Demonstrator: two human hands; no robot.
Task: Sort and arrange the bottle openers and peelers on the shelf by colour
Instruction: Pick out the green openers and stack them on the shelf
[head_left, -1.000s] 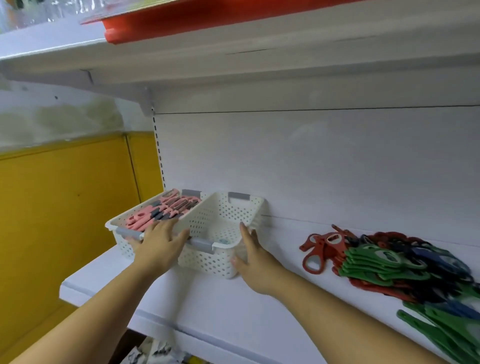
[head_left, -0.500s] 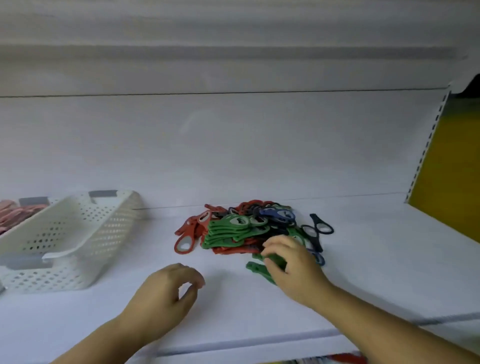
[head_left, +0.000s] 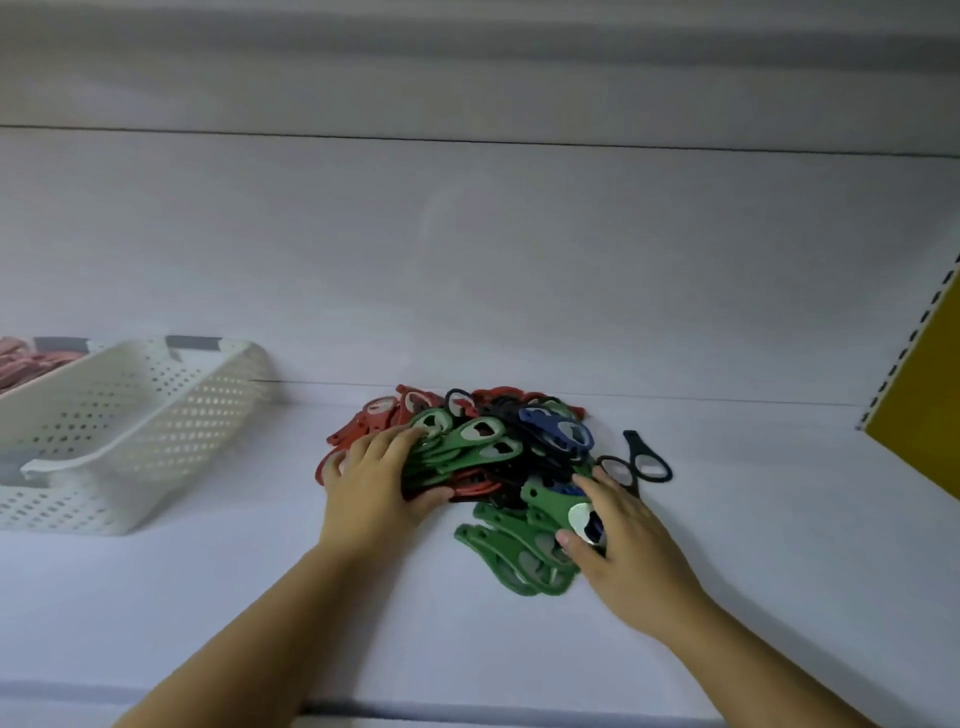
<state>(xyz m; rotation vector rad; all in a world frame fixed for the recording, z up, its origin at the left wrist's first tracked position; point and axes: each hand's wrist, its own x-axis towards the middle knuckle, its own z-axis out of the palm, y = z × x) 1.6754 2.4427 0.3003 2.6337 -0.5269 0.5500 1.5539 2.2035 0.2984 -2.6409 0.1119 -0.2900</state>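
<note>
A mixed pile of bottle openers lies on the white shelf (head_left: 208, 597): red ones (head_left: 363, 426) at the left, a green stack (head_left: 467, 441) in the middle, blue ones (head_left: 556, 431) behind, black ones (head_left: 644, 462) at the right. More green openers (head_left: 509, 561) lie fanned out in front. My left hand (head_left: 374, 483) grips the left end of the green stack, fingers on top and thumb under it. My right hand (head_left: 623, 545) holds a single green opener (head_left: 545, 499) by its metal head. Pink peelers (head_left: 21, 358) fill a basket at the far left edge.
A white perforated basket (head_left: 140, 415) stands at the left of the shelf, beside the one with the peelers. The white back wall rises behind the pile. A yellow side panel (head_left: 930, 415) closes the shelf at the right.
My hands left the baskets and the view swung right to the pile. My left hand has moved up onto the green stack and closed on it. My right hand has lifted a green opener.
</note>
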